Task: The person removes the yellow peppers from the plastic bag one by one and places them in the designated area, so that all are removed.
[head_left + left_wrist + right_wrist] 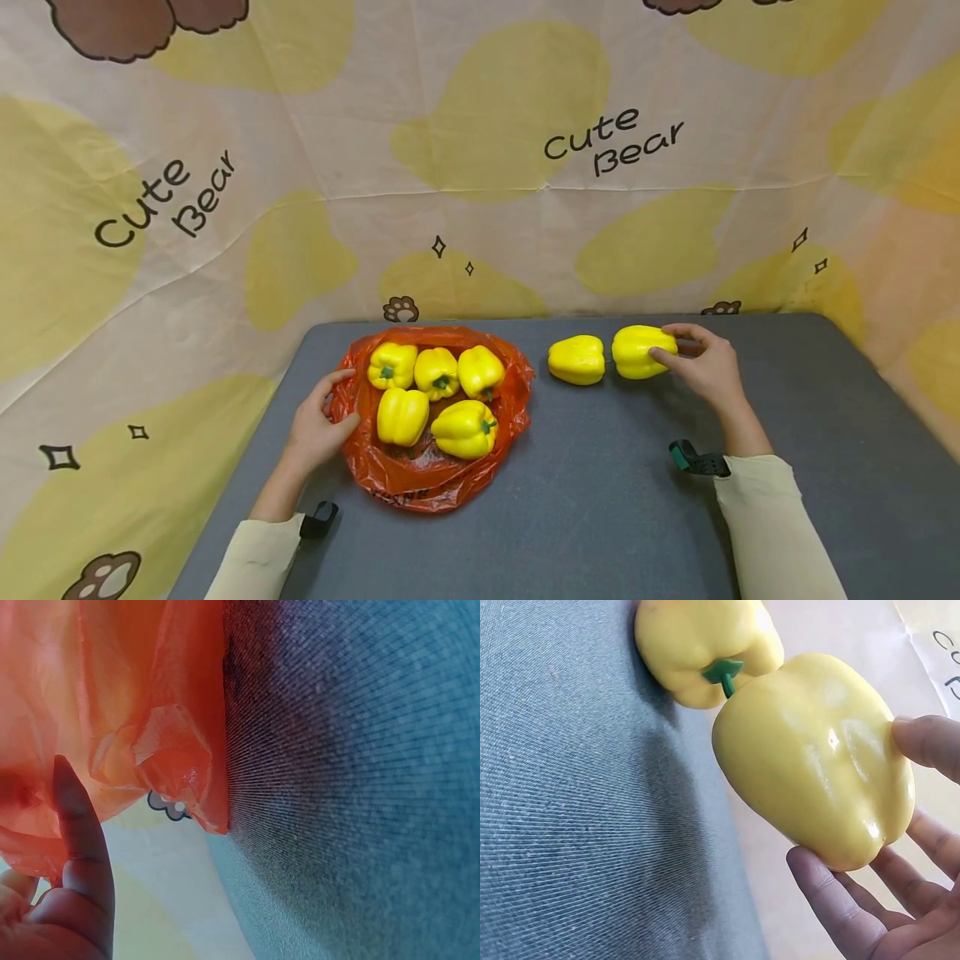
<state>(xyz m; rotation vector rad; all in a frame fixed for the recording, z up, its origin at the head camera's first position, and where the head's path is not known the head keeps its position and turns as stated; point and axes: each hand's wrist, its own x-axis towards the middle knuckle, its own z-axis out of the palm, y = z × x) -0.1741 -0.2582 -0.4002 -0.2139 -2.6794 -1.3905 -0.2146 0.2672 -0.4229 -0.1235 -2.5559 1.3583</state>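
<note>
A red plastic bag (431, 500) lies spread open on the table, its rim rolled down around several yellow bell peppers (465, 429). At its left side, my left hand (318, 425) holds the rim between thumb and fingers; the left wrist view shows the thumb (82, 847) against the thin orange-red plastic (112, 690). My right hand (705, 367) grips a yellow bell pepper (817, 765) by one end, thumb on one side and fingers on the other, raised off the table. Just left of it, another yellow bell pepper (576, 360) with a green stem lies on its side.
The grey cloth-covered table (592, 517) runs back to a hanging printed fabric (495, 108) with lettering and yellow patches. Dark wrist straps (697, 460) sit at both cuffs. Between the bag and the loose pepper is a narrow strip of tabletop.
</note>
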